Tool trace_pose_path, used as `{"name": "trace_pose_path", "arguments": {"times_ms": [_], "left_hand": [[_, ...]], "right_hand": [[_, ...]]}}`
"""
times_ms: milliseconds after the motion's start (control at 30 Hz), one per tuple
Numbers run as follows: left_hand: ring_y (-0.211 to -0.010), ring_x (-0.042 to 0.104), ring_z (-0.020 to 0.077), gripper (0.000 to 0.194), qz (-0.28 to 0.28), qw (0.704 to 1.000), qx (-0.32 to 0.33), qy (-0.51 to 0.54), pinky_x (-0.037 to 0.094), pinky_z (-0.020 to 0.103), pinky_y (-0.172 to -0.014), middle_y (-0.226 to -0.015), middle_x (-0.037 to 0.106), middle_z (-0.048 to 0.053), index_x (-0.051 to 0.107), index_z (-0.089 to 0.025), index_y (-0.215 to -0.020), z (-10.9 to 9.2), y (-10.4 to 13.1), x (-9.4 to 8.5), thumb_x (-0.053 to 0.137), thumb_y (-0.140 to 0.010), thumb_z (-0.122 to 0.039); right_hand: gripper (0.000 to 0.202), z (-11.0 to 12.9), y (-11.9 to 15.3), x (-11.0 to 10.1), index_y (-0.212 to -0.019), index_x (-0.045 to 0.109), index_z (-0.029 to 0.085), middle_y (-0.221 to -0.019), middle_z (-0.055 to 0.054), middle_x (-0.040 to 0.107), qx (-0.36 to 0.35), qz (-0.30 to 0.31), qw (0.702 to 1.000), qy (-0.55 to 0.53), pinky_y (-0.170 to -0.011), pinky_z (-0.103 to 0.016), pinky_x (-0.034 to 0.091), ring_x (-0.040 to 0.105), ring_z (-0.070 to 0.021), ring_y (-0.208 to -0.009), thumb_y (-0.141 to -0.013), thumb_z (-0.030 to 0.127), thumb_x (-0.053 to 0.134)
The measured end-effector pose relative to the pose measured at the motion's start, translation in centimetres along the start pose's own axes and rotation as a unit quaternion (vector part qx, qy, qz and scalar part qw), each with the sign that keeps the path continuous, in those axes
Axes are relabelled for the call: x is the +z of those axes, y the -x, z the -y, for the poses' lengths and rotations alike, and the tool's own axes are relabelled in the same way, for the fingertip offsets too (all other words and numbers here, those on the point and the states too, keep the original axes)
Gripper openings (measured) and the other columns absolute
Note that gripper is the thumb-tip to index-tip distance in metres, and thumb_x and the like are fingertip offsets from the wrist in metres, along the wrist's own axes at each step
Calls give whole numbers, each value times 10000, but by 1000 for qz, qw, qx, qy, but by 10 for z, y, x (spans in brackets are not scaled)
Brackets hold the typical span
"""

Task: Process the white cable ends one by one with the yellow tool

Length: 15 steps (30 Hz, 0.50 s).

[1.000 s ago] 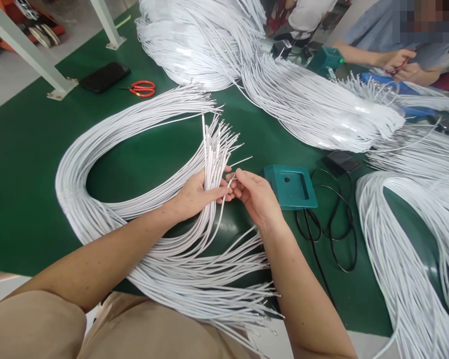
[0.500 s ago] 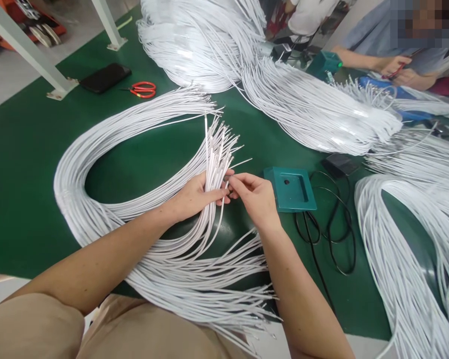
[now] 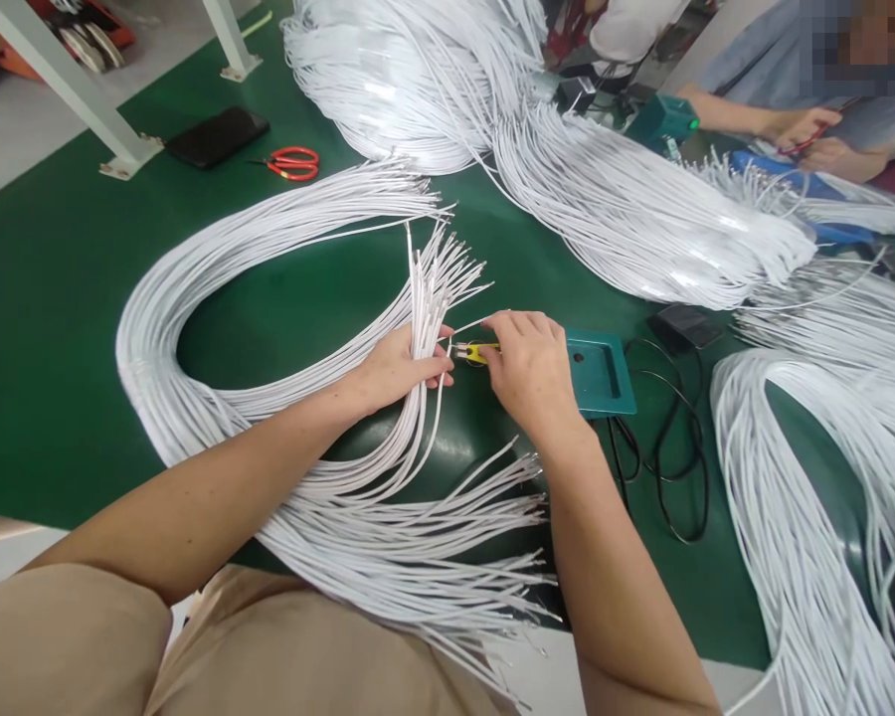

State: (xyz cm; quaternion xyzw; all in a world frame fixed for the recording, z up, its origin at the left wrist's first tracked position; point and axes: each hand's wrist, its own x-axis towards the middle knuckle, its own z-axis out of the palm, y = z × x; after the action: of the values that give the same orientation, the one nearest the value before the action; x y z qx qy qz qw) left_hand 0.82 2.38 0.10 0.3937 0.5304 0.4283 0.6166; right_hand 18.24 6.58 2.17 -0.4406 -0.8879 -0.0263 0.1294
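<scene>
The fan of thin white insulated wires with metal-tipped ends (image 3: 427, 288) stands up out of my left hand (image 3: 392, 368), which is wrapped around it above the dark green tabletop (image 3: 60, 398), thumb across the front. One slim white wire (image 3: 440, 403) runs apart on the fan's right side, its upper end by the metal nose of a small yellow-handled hand tool (image 3: 484, 353). My right hand (image 3: 531, 368) is closed around that tool; whether its nose actually bites the wire, I cannot tell. I judge it best to brace the single wire near its end, line the nose up squarely, and squeeze evenly, with my left fingertips clear and the neighbouring ends out of the way. Just beyond my right hand lies a teal plastic block with a recessed top (image 3: 623, 393), near a looped black cable (image 3: 660, 497). Farther off are red-handled scissors (image 3: 294, 162) and a flat black object (image 3: 220, 137).
</scene>
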Motion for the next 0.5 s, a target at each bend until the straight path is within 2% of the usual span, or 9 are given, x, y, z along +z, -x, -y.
{"name": "trace_pose_path", "arguments": {"times_ms": [100,167,267,367,500], "left_hand": [[-657,666,125,428,-10,1000,-9,-20,483,233,-604,-761,633,-7,551,-139,-1120,-2,-1,2,669,-710,-106],[-663,671,127,431,-13,1000,-12,-24,481,226,-594,-769,633,-4,550,-135,-1120,-3,-1,3,670,-707,-103],[-669,677,131,436,-12,999,-15,-30,483,218,-583,-773,634,0,549,-132,-1128,-3,-2,5,673,-711,-107],[-686,689,141,449,-4,999,-4,-33,494,214,-580,-784,645,9,547,-139,-1152,3,-5,5,674,-722,-127],[-709,704,158,449,0,999,18,-51,512,215,-575,-811,659,22,548,-152,-1176,13,-11,4,664,-742,-156]], "right_hand": [[115,-11,-6,-1,-891,633,179,-837,-86,686,3,76,997,-13,-851,-378,363,565,-241,-828,-860,158,525],[108,-14,-6,-2,-901,636,172,-848,-86,688,2,95,995,-28,-819,-361,378,573,-234,-815,-856,167,537],[142,-15,-3,-4,-961,639,164,-918,-90,693,-21,103,994,-31,-841,-362,379,577,-242,-867,-827,184,598],[205,-15,2,-4,-1014,644,160,-947,-90,693,-36,101,994,-18,-864,-360,369,570,-238,-876,-817,133,595],[200,-17,5,0,-1001,672,154,-859,-93,685,-18,85,996,-12,-771,-343,373,554,-234,-819,-839,128,557]]}}
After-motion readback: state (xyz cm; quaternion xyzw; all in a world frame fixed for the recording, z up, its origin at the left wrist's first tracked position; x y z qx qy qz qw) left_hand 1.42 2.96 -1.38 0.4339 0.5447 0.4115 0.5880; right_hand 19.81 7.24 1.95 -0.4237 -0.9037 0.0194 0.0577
